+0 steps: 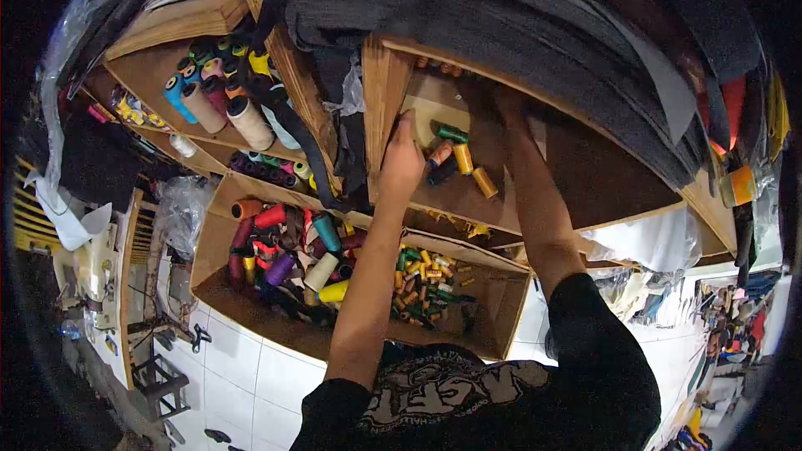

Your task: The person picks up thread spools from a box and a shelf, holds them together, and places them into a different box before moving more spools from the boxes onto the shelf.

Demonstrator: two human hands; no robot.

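My left hand (403, 160) reaches into a wooden shelf compartment (610, 188), fingers curled near a few small thread spools (458, 159), green, orange and yellow. Whether it grips one I cannot tell. My right hand (493, 100) reaches deeper into the same compartment, in shadow under a stack of dark fabric (518, 25); its fingers are hidden. Both bare forearms rise from black sleeves at the bottom.
A wooden box (251, 301) below holds large thread cones (288, 246) and several small spools (426, 280). More cones (217, 104) fill the upper-left shelf. White tiled wall (251, 376) lies beneath. A sewing machine (92, 284) stands at left. Plastic bags (180, 209) hang nearby.
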